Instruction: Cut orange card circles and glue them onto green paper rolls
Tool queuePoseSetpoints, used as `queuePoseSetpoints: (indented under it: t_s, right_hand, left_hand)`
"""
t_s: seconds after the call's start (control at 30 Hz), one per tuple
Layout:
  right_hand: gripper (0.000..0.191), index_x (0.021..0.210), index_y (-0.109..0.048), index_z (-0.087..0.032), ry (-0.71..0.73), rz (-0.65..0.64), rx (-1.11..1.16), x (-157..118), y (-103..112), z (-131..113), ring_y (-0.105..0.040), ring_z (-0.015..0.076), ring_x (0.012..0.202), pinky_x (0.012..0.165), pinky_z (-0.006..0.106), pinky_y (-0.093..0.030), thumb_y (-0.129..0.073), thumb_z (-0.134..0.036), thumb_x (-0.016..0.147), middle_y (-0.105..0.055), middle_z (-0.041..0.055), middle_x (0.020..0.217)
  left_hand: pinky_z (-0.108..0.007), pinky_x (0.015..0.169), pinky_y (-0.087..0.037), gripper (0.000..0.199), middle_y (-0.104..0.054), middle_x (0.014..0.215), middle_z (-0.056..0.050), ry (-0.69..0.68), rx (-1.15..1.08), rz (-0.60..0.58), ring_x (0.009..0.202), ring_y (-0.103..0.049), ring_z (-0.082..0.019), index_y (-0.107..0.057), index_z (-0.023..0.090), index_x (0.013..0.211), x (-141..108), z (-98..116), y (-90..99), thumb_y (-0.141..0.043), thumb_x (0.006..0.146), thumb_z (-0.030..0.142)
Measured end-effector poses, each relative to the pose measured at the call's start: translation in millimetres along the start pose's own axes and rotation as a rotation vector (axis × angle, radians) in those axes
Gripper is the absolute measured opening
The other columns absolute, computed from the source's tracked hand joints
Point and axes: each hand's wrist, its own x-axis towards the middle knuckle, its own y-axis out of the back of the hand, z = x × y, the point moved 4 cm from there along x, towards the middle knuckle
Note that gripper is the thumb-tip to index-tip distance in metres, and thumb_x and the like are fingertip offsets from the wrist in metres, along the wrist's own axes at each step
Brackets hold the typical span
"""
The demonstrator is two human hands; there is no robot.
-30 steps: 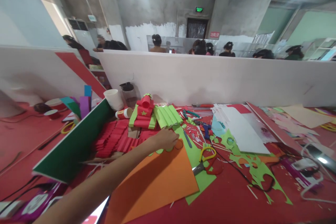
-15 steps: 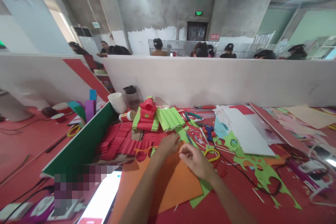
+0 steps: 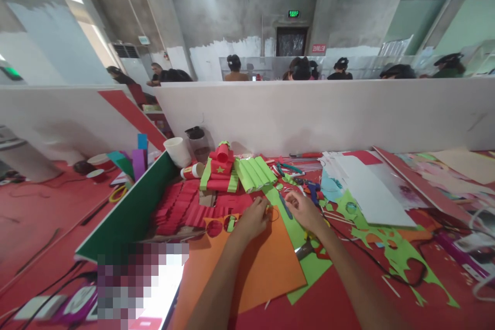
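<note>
An orange sheet of paper [image 3: 266, 263] lies before me, with cut-out holes at its far left edge. My left hand [image 3: 253, 220] rests on its far edge, fingers bent and closed together beside a thin round outline [image 3: 274, 214]; whatever they grip is hidden. To its right, my right hand [image 3: 303, 210] has its fingers curled closed above a green sheet [image 3: 319, 270], right by a slim blue-grey tool [image 3: 285, 206]. What this hand holds, if anything, is too small to make out. Yellow-handled scissors [image 3: 312, 241] lie partly under my right wrist.
Beyond my hands stand a red paper model [image 3: 220, 170] and green paper rolls [image 3: 256, 173]. Pleated red paper [image 3: 174, 206] lies by a green board [image 3: 127, 211]. A white sheet [image 3: 365, 185], green scraps [image 3: 402, 252] and a black cable are at right. A partition [image 3: 309, 113] stands behind.
My right hand has moved right, away from my left hand, to the slim blue-grey tool. My left hand stays at the orange sheet's far edge. The view has shifted slightly.
</note>
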Motion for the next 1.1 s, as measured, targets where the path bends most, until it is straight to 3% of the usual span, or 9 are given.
queuePoseSetpoints:
  t_s: [0.17, 0.47, 0.63, 0.9, 1.03, 1.1]
  right_hand:
    - [0.005, 0.092, -0.056, -0.022, 0.014, 0.005, -0.167, -8, 0, 2, -0.06, 0.0179, 0.071, 0.069, 0.031, -0.045, -0.054, -0.024, 0.088, -0.066, 0.0032, 0.088]
    - [0.013, 0.101, -0.062, -0.022, 0.084, -0.092, -0.458, -13, -14, 4, -0.06, 0.022, 0.088, 0.078, 0.032, -0.043, -0.056, -0.02, 0.089, -0.064, 0.0071, 0.1]
    - [0.013, 0.096, -0.062, -0.021, 0.045, -0.033, -0.522, -11, -11, 7, -0.06, 0.0222, 0.092, 0.081, 0.032, -0.044, -0.052, -0.015, 0.09, -0.063, 0.0078, 0.099]
    - [0.019, 0.106, -0.059, -0.022, 0.057, -0.058, -0.262, -14, -21, -6, -0.063, 0.0197, 0.083, 0.078, 0.035, -0.051, -0.052, -0.017, 0.089, -0.064, 0.0064, 0.104]
    - [0.024, 0.11, -0.058, -0.022, 0.036, -0.061, -0.057, -16, -29, -10, -0.063, 0.0212, 0.099, 0.083, 0.035, -0.056, -0.054, -0.018, 0.087, -0.058, 0.0092, 0.117]
    - [0.026, 0.109, -0.058, -0.023, 0.026, -0.069, 0.039, -16, -30, -11, -0.061, 0.0211, 0.108, 0.091, 0.035, -0.055, -0.056, -0.017, 0.084, -0.055, 0.0087, 0.12]
  left_hand:
    - [-0.03, 0.078, -0.048, 0.02, -0.058, 0.115, -0.01, 0.022, -0.072, -0.002, 0.098, -0.062, -0.02, -0.054, 0.02, 0.109, 3, -3, -1.7, -0.045, 0.093, 0.024]
    - [-0.027, 0.07, -0.044, 0.013, -0.058, 0.109, -0.007, 0.038, -0.135, -0.007, 0.092, -0.061, -0.019, -0.055, 0.021, 0.099, 4, -3, -3.0, -0.054, 0.086, 0.023]
    - [-0.026, 0.068, -0.041, 0.008, -0.06, 0.102, -0.005, 0.03, -0.234, 0.051, 0.086, -0.06, -0.017, -0.055, 0.02, 0.089, 6, -9, -7.2, -0.057, 0.082, 0.019]
    - [-0.025, 0.064, -0.038, 0.011, -0.064, 0.082, 0.0, -0.004, -0.384, 0.093, 0.075, -0.059, -0.016, -0.052, 0.021, 0.092, 8, -17, -7.8, -0.055, 0.082, 0.018]
    - [-0.025, 0.067, -0.04, 0.01, -0.067, 0.092, -0.003, 0.148, -0.344, 0.235, 0.079, -0.062, -0.017, -0.051, 0.021, 0.098, 7, -29, 5.9, -0.052, 0.088, 0.023]
    - [-0.026, 0.066, -0.038, 0.01, -0.068, 0.094, -0.003, 0.231, -0.276, 0.247, 0.08, -0.064, -0.018, -0.051, 0.022, 0.099, 6, -35, 9.7, -0.052, 0.09, 0.026]
